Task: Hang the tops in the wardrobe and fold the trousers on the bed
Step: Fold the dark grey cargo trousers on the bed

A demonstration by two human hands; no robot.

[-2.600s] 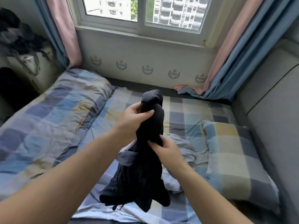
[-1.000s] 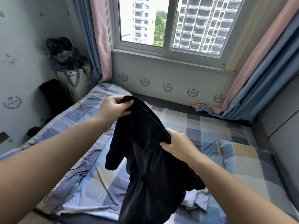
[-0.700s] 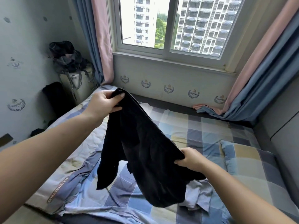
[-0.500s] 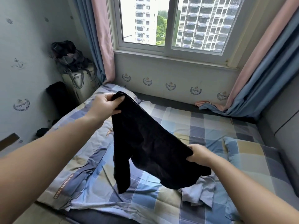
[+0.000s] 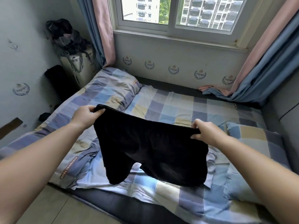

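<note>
I hold a pair of black shorts (image 5: 150, 149) spread out by the waistband above the bed (image 5: 169, 105). My left hand (image 5: 86, 116) grips the left end of the waistband, and my right hand (image 5: 204, 133) grips the right end. The two short legs hang down towards the checked sheet. A pale garment (image 5: 212, 160) lies crumpled on the bed behind the shorts, mostly hidden by them.
A checked pillow (image 5: 252, 152) lies at the right and a folded checked quilt (image 5: 103, 89) at the left. A suitcase with dark clothes piled on it (image 5: 72, 50) stands in the left corner. A grey upholstered headboard (image 5: 284, 110) runs along the right. The window and curtains are beyond the bed.
My hands have moved apart and lowered, stretching the shorts flat by the waistband. The right hand rose level with the left. My view has tilted down onto the bed.
</note>
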